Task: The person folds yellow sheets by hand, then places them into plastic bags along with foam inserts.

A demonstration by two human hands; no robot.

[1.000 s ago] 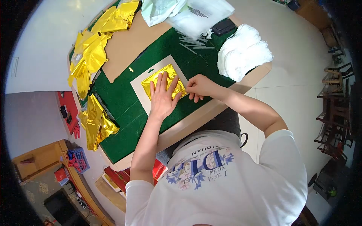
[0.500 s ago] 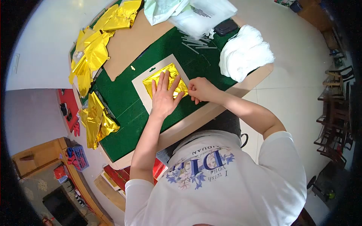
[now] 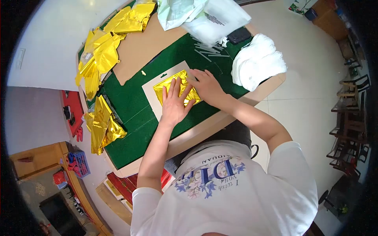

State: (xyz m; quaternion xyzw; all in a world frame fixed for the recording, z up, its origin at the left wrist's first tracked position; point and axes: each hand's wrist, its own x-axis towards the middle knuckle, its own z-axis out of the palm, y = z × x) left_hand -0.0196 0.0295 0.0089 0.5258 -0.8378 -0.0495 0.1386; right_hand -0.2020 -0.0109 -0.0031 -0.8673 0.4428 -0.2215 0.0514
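Note:
A folded sheet of shiny gold foil (image 3: pixel 160 87) lies on a pale card (image 3: pixel 150 94) with a hanger slot near its top edge. My left hand (image 3: pixel 174 106) rests flat on the foil with its fingers spread. At the foil's right edge, my right hand (image 3: pixel 208 87) lies palm down, its fingers reaching over the edge of the foil and card. Those fingers look stretched out, and their tips are partly hard to make out. Part of the foil is hidden under both hands.
Crumpled gold foil sheets (image 3: pixel 103 53) line the table's left side beside a brown cardboard sheet (image 3: pixel 136 51). Clear plastic bags (image 3: pixel 214 23), thin white strips (image 3: pixel 206 51), a black case (image 3: pixel 239 35) and a white bundle (image 3: pixel 258 63) lie at the back and right of the green tabletop (image 3: pixel 132 114).
My right hand has moved up along the foil's right edge, and its curled fingers have straightened. My left hand stays flat on the foil. The whole view has shifted slightly.

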